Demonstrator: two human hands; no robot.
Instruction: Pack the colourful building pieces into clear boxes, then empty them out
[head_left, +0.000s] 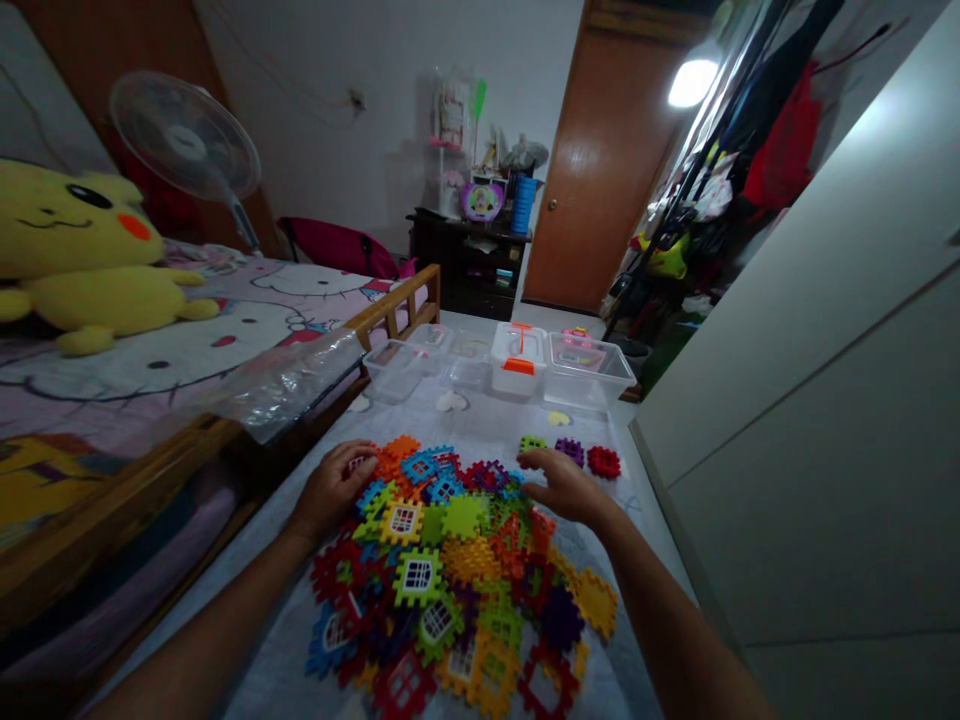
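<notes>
A heap of colourful plastic building blocks (469,560), square with notched edges, covers the middle of the bed-like surface. Some carry white window grilles, such as a green window block (418,577) and a yellow window block (401,522). My left hand (334,490) rests against the far left edge of the heap, fingers curved beside orange blocks (397,455), thumb apart from them. Over at the far right edge, my right hand (562,485) is open, thumb and fingers spread. Just past it lie a green block (532,443), a purple stack (570,452) and a red stack (604,462).
Beyond the heap stand clear plastic bins (589,370) and a lidded box (519,360) with orange latches. A wooden bed rail (397,305) and plastic bag (292,385) are left; a white cabinet (810,430) borders the right. A yellow plush toy (97,260) sits on the bed.
</notes>
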